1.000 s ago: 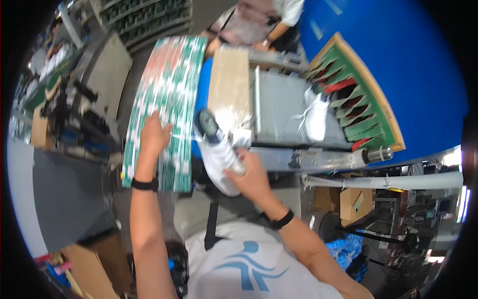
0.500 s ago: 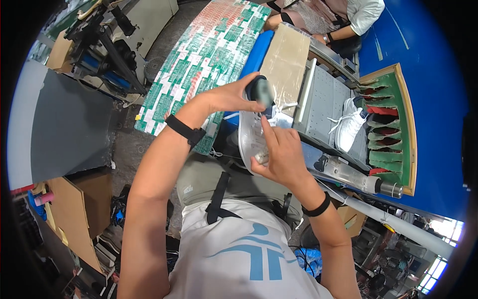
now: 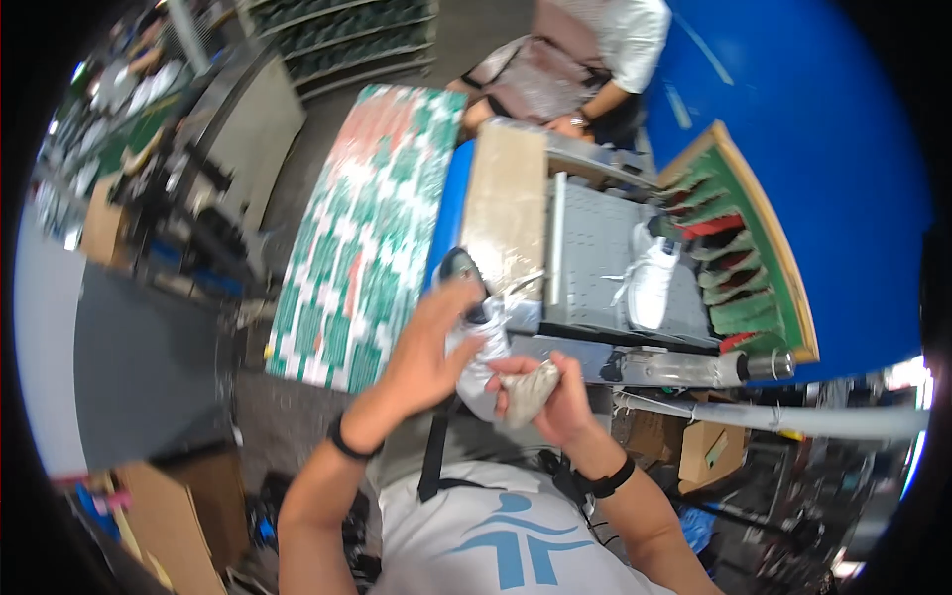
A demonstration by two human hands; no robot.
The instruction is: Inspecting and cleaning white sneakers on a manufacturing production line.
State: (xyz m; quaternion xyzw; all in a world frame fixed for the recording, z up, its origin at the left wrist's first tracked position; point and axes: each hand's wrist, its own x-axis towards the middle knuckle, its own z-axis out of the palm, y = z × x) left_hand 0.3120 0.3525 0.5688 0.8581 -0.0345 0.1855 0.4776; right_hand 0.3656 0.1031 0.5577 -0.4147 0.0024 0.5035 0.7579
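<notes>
A white sneaker point(image 3: 486, 349) with a dark lining and loose white laces is in front of my lap, its toe toward me. My left hand point(image 3: 421, 349) is at its left side near the collar, thumb and fingers curved around it; motion blur softens the fingertips. Beside the toe, my right hand point(image 3: 567, 405) is closed on a beige crumpled wad point(image 3: 530, 393), whose material I cannot make out. A second white sneaker point(image 3: 652, 283) lies on a grey perforated conveyor point(image 3: 595, 248) to the right.
Left of the sneaker stands a table covered in green-and-white printed wrap point(image 3: 332, 258). A plastic-covered brown board point(image 3: 501, 188) lies ahead. A green rack with slots point(image 3: 754, 258) leans by the blue wall point(image 3: 823, 149). Another person point(image 3: 570, 69) sits at the far side.
The view has shifted. My left hand has moved from the sneaker's heel to its side. My right hand has drawn its finger away from the lacing, and the wad in it now shows more fully.
</notes>
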